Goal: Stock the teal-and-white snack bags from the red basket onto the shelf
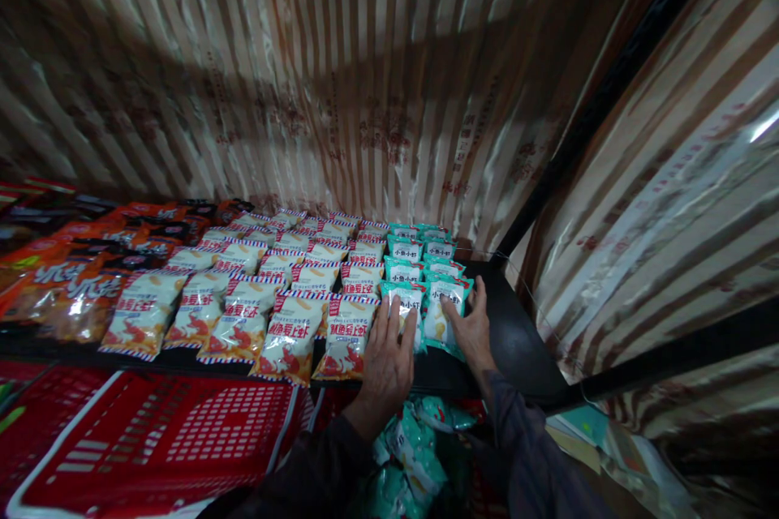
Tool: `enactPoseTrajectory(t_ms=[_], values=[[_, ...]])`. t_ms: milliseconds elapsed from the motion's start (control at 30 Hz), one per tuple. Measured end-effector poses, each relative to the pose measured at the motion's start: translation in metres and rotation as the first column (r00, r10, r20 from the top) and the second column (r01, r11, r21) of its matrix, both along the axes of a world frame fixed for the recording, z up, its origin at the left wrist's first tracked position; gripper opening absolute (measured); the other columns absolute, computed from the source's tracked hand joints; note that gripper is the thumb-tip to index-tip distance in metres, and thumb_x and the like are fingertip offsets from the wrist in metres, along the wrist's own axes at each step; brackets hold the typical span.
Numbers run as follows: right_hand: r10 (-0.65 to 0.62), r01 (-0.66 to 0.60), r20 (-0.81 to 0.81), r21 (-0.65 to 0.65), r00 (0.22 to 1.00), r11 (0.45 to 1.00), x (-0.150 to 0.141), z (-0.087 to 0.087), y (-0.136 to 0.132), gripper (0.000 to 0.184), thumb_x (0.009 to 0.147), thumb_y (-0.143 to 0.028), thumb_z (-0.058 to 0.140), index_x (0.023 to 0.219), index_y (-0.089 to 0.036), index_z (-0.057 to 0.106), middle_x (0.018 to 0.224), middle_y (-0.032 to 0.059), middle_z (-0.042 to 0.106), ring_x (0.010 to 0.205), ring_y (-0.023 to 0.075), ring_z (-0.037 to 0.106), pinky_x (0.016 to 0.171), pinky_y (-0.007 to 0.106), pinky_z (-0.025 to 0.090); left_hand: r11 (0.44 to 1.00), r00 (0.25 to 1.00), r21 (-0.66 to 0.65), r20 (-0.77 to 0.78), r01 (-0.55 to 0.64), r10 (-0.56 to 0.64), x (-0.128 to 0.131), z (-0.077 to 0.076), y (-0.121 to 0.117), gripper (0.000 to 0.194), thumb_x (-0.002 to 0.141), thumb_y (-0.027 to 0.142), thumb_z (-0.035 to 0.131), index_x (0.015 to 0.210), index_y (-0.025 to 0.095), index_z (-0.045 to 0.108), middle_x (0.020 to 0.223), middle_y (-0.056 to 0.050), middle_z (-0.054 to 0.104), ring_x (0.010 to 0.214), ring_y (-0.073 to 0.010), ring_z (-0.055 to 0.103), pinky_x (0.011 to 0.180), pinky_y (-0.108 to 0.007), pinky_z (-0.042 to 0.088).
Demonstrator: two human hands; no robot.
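Note:
Teal and white snack bags stand in two short columns at the right end of the black shelf (523,332). My left hand (391,353) lies with outstretched fingers against the front bag of the left column (412,293), covering part of its face. At the right column, my right hand (475,330) grips the front snack bag (438,320) by its right side, thumb on its face and fingers along its edge. Farther back in that column, another teal bag (439,250) leans upright. Both forearms reach in from below, in dark sleeves.
Rows of cream shrimp-snack bags (290,336) fill the shelf on the left, then orange and black bags (79,292). Below the front edge are a red basket (225,422) and loose teal bags (414,454). A striped sheet (377,97) hangs behind; a black post (565,154) rises at right.

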State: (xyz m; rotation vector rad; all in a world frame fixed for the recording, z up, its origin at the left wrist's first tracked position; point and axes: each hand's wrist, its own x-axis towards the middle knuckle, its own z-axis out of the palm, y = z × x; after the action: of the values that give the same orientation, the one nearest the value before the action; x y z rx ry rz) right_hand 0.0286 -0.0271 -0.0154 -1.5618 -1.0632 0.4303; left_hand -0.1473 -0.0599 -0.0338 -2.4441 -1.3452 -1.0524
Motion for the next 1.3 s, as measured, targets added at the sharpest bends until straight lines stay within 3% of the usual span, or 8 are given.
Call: enactPoseTrajectory(t_ms=[133, 400, 567, 900, 1067, 1167, 1300], values=[[0.012, -0.011, 0.022, -0.058, 1.000, 0.998, 0.003, -0.005, 0.008, 0.101, 0.067, -0.059, 0.067, 0.149, -0.016, 0.027, 0.144, 0.0195, 0.046, 0.130, 0.0326, 0.047, 0.105, 0.048, 0.038, 1.000, 1.000, -0.006, 0.015, -0.001, 0.001, 0.001, -0.001, -0.001, 0.058, 0.085, 0.010, 0.043, 0.143, 0.015, 0.038, 0.156, -0.018, 0.026, 0.147, -0.0334, 0.011, 0.110, -0.055, 0.035], [0.086, -0.089, -0.024, -0.134, 0.996, 0.987, 0.009, -0.007, 0.012, 0.102, 0.068, -0.060, 0.068, 0.150, -0.019, 0.024, 0.128, 0.0136, 0.062, 0.110, 0.0294, 0.063, 0.095, 0.043, 0.048, 1.000, 1.000, -0.010, 0.010, 0.009, -0.009, 0.003, 0.002, -0.005, 0.065, 0.083, 0.012, 0.046, 0.146, 0.011, 0.031, 0.157, -0.018, 0.022, 0.147, -0.0327, 0.011, 0.114, -0.055, 0.028], [0.069, -0.075, -0.046, -0.133, 0.997, 0.988, 0.009, -0.005, 0.010, 0.100, 0.067, -0.059, 0.068, 0.149, -0.017, 0.028, 0.120, 0.0133, 0.067, 0.101, 0.0288, 0.066, 0.090, 0.042, 0.050, 0.999, 0.999, 0.029, -0.033, 0.017, -0.016, 0.003, 0.002, -0.010, 0.066, 0.084, 0.016, 0.046, 0.147, 0.007, 0.028, 0.155, -0.020, 0.025, 0.147, -0.0330, 0.009, 0.115, -0.057, 0.025], [0.098, -0.098, 0.000, -0.093, 0.995, 0.991, 0.012, -0.009, 0.015, 0.095, 0.067, -0.059, 0.068, 0.146, -0.019, 0.033, 0.120, 0.0120, 0.067, 0.104, 0.0288, 0.066, 0.091, 0.044, 0.050, 0.996, 0.999, 0.073, 0.009, 0.042, -0.043, 0.009, 0.001, -0.017, 0.066, 0.087, 0.018, 0.047, 0.148, 0.007, 0.024, 0.155, -0.022, 0.025, 0.146, -0.0344, 0.008, 0.112, -0.061, 0.029], [0.105, -0.104, 0.003, -0.089, 0.994, 0.991, 0.016, -0.008, 0.015, 0.091, 0.068, -0.059, 0.068, 0.144, -0.019, 0.037, 0.117, 0.0116, 0.068, 0.101, 0.0283, 0.067, 0.090, 0.042, 0.051, 0.979, 0.976, -0.090, 0.132, 0.184, -0.171, 0.040, 0.010, -0.028, 0.060, 0.091, 0.019, 0.041, 0.148, 0.007, 0.023, 0.157, -0.021, 0.019, 0.147, -0.0314, 0.007, 0.112, -0.056, 0.034], [0.132, -0.133, -0.018, -0.107, 0.991, 0.985, 0.021, -0.007, 0.016, 0.090, 0.068, -0.058, 0.067, 0.143, -0.020, 0.037, 0.115, 0.0108, 0.069, 0.100, 0.0277, 0.067, 0.090, 0.042, 0.051, 0.959, 0.953, -0.209, 0.273, 0.191, -0.130, 0.066, 0.013, -0.022, 0.057, 0.094, 0.022, 0.037, 0.147, 0.006, 0.024, 0.155, -0.022, 0.023, 0.147, -0.0273, 0.013, 0.113, -0.050, 0.035], [0.182, -0.188, -0.050, -0.139, 0.982, 0.972, 0.027, -0.003, 0.016, 0.093, 0.068, -0.059, 0.064, 0.145, -0.016, 0.033, 0.113, 0.0121, 0.069, 0.099, 0.0293, 0.067, 0.090, 0.045, 0.051, 0.934, 0.933, -0.316, 0.357, 0.168, -0.047, 0.096, 0.011, -0.004, 0.061, 0.092, 0.024, 0.039, 0.148, 0.005, 0.023, 0.156, -0.022, 0.021, 0.146, -0.0284, 0.012, 0.115, -0.053, 0.028]])
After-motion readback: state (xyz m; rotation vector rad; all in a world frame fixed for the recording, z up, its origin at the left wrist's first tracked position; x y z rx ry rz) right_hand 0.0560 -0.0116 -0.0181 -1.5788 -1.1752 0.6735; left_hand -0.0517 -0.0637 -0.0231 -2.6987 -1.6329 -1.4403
